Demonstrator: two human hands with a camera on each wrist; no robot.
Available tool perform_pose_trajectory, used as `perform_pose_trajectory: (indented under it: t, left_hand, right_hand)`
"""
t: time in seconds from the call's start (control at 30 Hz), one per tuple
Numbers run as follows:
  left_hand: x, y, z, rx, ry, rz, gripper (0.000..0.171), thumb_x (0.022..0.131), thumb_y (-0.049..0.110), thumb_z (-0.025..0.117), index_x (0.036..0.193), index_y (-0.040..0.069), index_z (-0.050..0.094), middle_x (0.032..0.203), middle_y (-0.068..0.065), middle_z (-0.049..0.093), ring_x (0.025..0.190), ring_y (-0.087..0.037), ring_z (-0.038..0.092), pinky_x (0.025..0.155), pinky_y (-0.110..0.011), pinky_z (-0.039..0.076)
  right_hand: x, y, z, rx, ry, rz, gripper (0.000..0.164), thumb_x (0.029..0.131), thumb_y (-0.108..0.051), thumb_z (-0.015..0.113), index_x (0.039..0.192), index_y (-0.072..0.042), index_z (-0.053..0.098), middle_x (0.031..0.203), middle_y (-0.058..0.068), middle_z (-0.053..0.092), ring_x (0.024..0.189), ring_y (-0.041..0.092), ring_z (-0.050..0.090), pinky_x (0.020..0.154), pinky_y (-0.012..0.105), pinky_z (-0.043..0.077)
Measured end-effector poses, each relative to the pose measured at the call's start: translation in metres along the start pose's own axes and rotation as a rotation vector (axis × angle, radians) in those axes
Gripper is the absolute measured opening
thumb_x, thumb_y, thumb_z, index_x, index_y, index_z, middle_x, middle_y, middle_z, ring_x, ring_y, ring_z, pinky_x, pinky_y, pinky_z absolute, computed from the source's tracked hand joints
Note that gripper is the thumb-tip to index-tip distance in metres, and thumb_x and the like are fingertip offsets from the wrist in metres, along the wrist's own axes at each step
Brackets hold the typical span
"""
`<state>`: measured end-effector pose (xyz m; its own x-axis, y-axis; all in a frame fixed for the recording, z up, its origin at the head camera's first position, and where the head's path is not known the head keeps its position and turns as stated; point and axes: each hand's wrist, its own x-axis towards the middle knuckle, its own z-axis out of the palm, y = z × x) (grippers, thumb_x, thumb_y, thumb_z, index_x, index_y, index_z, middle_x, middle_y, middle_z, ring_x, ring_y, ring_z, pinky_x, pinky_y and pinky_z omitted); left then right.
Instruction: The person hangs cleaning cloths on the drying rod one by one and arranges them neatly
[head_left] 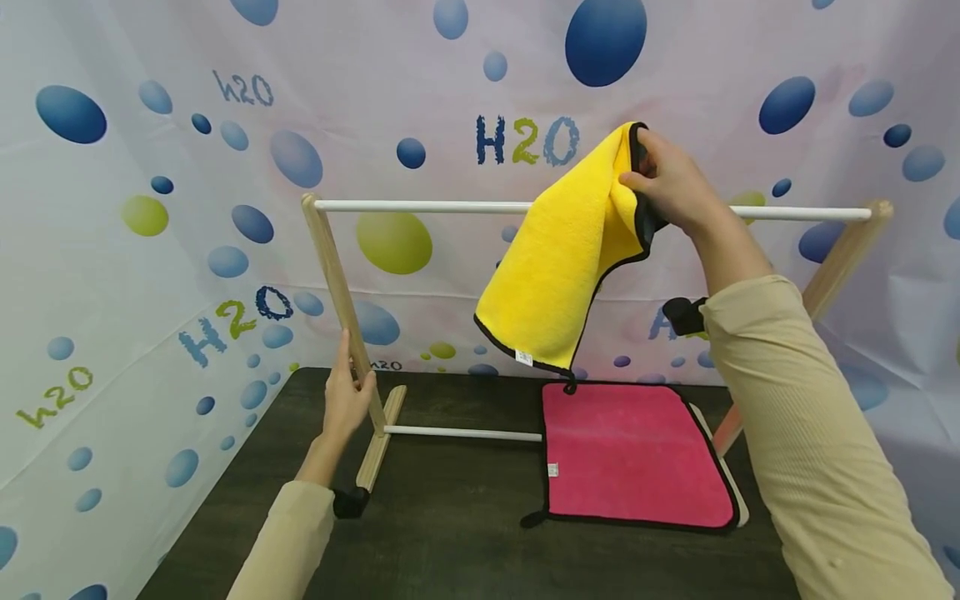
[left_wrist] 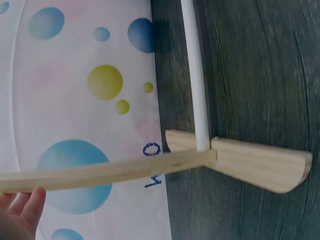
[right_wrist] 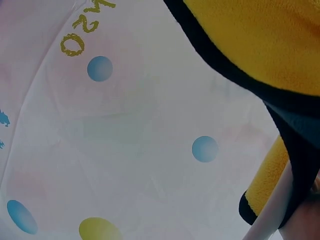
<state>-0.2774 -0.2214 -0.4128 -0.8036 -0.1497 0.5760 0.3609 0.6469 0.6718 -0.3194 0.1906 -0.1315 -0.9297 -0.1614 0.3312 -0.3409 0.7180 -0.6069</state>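
Note:
My right hand (head_left: 675,179) pinches a yellow towel (head_left: 555,275) with black edging by its upper corner. The towel droops in front of the white top bar (head_left: 420,207) of a wooden rack, its far end hanging down to the left. In the right wrist view the yellow cloth (right_wrist: 270,45) fills the upper right, and part of the hand shows at the lower right edge. My left hand (head_left: 348,400) touches the rack's left wooden post (head_left: 337,283) with extended fingers. Those fingertips (left_wrist: 34,205) meet the post's edge in the left wrist view.
A pink towel (head_left: 630,458) with black edging lies flat on the dark table (head_left: 450,533), over part of the lower bar (head_left: 465,433) and the right foot. The rack's left foot (head_left: 382,437) stands on the table. A dotted curtain (head_left: 187,167) hangs behind.

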Motion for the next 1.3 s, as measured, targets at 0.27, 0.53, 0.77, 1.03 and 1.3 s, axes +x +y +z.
perform_pose_trajectory:
  t: [0.27,0.53,0.77,1.03,1.3]
  left_hand:
    - [-0.009,0.009,0.009,-0.14,0.061,-0.062,0.074,0.086,-0.002,0.052,0.147,0.01,0.012,0.137,-0.027,0.029,0.118,-0.042,0.04,0.08,-0.058,0.045]
    - [-0.009,0.041,0.012,-0.388,0.145,-0.199,0.067,0.093,0.01,0.047,0.147,0.013,0.007,0.142,-0.019,0.027,0.119,-0.034,0.041,0.093,-0.049,0.04]
    - [-0.006,0.085,0.017,-0.569,-0.006,-0.166,0.057,0.099,0.022,0.037,0.147,0.017,0.008,0.139,-0.014,0.034,0.122,-0.027,0.042,0.095,-0.036,0.042]
    - [-0.008,0.116,0.044,-0.515,-0.178,0.013,0.039,0.097,0.012,0.04,0.136,0.002,0.038,0.129,-0.019,0.049,0.115,-0.031,0.049,0.088,-0.042,0.047]
    - [-0.009,0.137,0.061,-0.559,-0.284,0.026,0.038,0.097,0.013,0.043,0.132,0.0,0.042,0.125,-0.02,0.052,0.114,-0.035,0.05,0.089,-0.041,0.047]
  right_hand:
    - [-0.001,0.0,0.001,-0.008,0.001,-0.005,0.04,0.096,-0.022,0.044,0.131,-0.01,0.03,0.101,0.012,0.042,0.09,0.026,0.045,0.065,0.017,0.045]
    - [-0.002,-0.001,0.002,-0.007,-0.001,-0.014,0.038,0.096,-0.022,0.044,0.129,-0.009,0.031,0.1,0.012,0.042,0.089,0.025,0.045,0.066,0.016,0.045]
    - [-0.003,-0.001,0.002,0.0,-0.003,-0.019,0.039,0.096,-0.022,0.044,0.13,-0.009,0.03,0.101,0.013,0.042,0.09,0.026,0.045,0.066,0.018,0.044]
    - [-0.007,-0.002,0.002,0.004,-0.003,-0.015,0.038,0.096,-0.022,0.043,0.13,-0.009,0.03,0.102,0.012,0.041,0.091,0.025,0.045,0.07,0.018,0.046]
    - [-0.008,-0.002,0.003,0.002,0.002,-0.009,0.039,0.096,-0.023,0.043,0.131,-0.01,0.03,0.101,0.011,0.042,0.092,0.025,0.046,0.072,0.021,0.048]
